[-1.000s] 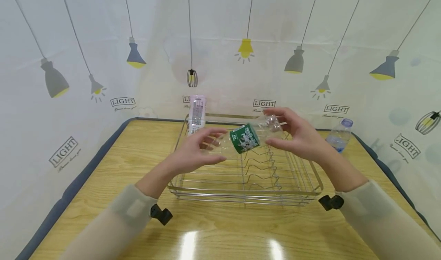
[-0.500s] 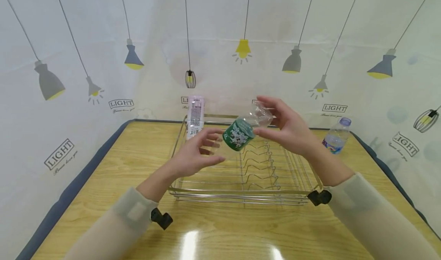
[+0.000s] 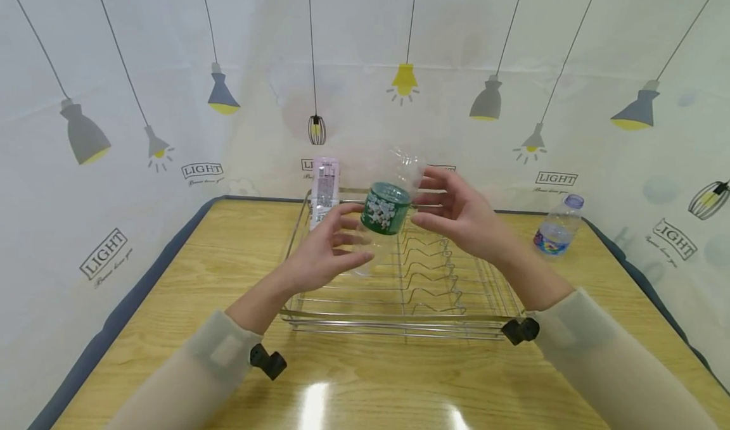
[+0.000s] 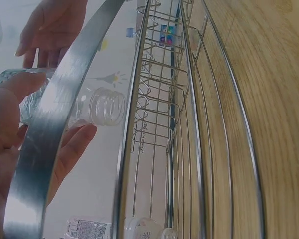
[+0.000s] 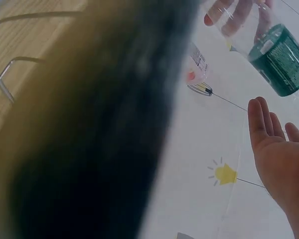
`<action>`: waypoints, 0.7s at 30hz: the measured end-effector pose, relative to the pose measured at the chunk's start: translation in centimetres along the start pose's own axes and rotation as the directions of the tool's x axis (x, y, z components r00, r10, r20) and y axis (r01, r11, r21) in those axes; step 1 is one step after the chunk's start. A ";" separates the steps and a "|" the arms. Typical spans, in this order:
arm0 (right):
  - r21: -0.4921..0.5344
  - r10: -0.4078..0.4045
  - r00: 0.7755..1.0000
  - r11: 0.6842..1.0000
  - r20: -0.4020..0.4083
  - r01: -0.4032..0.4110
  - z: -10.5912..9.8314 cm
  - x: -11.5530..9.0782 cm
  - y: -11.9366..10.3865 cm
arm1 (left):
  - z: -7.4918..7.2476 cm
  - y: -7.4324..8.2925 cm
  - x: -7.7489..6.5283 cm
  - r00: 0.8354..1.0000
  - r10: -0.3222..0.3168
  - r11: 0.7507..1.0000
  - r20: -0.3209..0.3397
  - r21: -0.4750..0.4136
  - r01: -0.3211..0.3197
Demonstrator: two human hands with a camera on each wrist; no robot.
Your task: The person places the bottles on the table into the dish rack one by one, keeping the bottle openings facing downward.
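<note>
My left hand (image 3: 319,252) holds a clear plastic bottle (image 3: 386,209) with a green label above the wire rack (image 3: 399,318). The bottle is tipped over, its base up and its uncapped neck (image 4: 107,106) pointing down, as the left wrist view shows. Left thumb and fingers curve round its lower, neck end. Beside the bottle's upper part is my right hand (image 3: 464,218); in the right wrist view its fingers (image 5: 259,119) are extended and apart from the green label. A second bottle (image 3: 326,186) with a pinkish label stands neck-down at the rack's back left.
A clear bottle (image 3: 559,227) with a bluish neck and colourful label stands upright on the wooden table (image 3: 365,379), right of the rack. Wavy wire dividers (image 3: 430,268) run through the rack. A printed curtain (image 3: 365,101) hangs behind the table.
The green-labelled bottle has turned from nearly lying to steeply tilted, its base swinging up. My right hand has moved left with it and come off its base end.
</note>
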State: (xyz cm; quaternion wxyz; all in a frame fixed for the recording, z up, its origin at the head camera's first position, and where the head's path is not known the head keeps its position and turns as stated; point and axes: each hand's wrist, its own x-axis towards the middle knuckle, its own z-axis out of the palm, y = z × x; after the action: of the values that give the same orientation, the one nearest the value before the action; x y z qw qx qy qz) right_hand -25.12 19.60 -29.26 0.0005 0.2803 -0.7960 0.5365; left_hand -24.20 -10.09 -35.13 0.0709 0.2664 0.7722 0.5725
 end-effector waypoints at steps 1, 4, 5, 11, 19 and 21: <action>-0.002 0.007 1.000 1.000 0.010 -0.007 0.1 0.0 0.1 | 0.1 0.0 0.0 1.000 -0.003 1.000 0.003 -0.013 0.003; -0.005 0.020 0.999 1.000 0.028 -0.020 0.5 0.1 0.3 | 0.3 0.1 0.1 1.000 -0.003 0.999 0.013 -0.035 0.003; -0.003 0.019 0.999 1.000 0.033 -0.019 0.6 0.1 0.4 | 0.4 0.0 0.2 1.000 -0.002 0.999 0.017 -0.039 0.003; 0.036 0.026 0.998 0.999 0.049 -0.028 1.6 0.3 0.6 | 0.7 0.1 0.4 0.999 0.004 0.998 0.040 -0.058 -0.002; 0.051 0.029 0.999 0.998 0.037 -0.031 2.7 0.4 0.6 | 1.1 0.6 0.3 0.999 -0.004 0.998 0.039 -0.062 0.007; 0.049 0.035 0.999 0.998 0.032 -0.036 2.9 0.4 0.6 | 1.1 0.7 0.3 0.999 -0.006 0.998 0.036 -0.062 0.009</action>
State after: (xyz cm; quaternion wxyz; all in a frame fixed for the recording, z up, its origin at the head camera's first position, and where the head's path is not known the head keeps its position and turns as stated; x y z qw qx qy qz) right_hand -24.91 17.13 -30.88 -0.0282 0.2744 -0.7873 0.5514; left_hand -23.78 -8.83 -34.81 0.0951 0.2713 0.7535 0.5912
